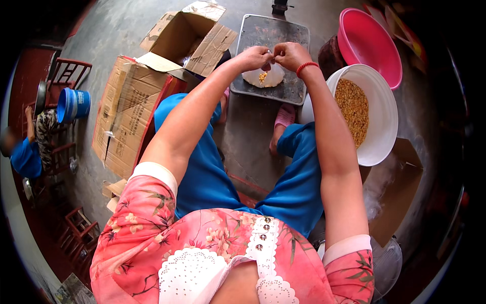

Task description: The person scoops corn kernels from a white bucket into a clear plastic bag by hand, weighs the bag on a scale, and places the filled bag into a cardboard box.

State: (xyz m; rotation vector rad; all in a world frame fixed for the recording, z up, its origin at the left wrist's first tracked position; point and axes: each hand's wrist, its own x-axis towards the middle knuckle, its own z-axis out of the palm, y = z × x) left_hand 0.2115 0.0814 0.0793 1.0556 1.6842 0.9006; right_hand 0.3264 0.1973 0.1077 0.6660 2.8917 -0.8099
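A clear plastic bag [272,78] with yellow kernels or grains inside rests on the dark plate of a platform scale [294,85]. Above it, my left hand [256,59] and my right hand [291,56] meet with bent fingers at the gathered top of the bag. Both hands pinch the plastic there; the fingertips partly cover it. A red bead bracelet circles my right wrist. Beside my right forearm a white plastic bucket [383,117] holds many more of the yellow grains [351,102].
A pink basin [370,41] stands beyond the bucket. Cardboard boxes, one with its flaps up [207,57] and one taped [123,114], lie at the left. Another carton [398,193] is at the right. Farther left, a person [26,157] sits near a blue bucket [74,104] and wooden chairs.
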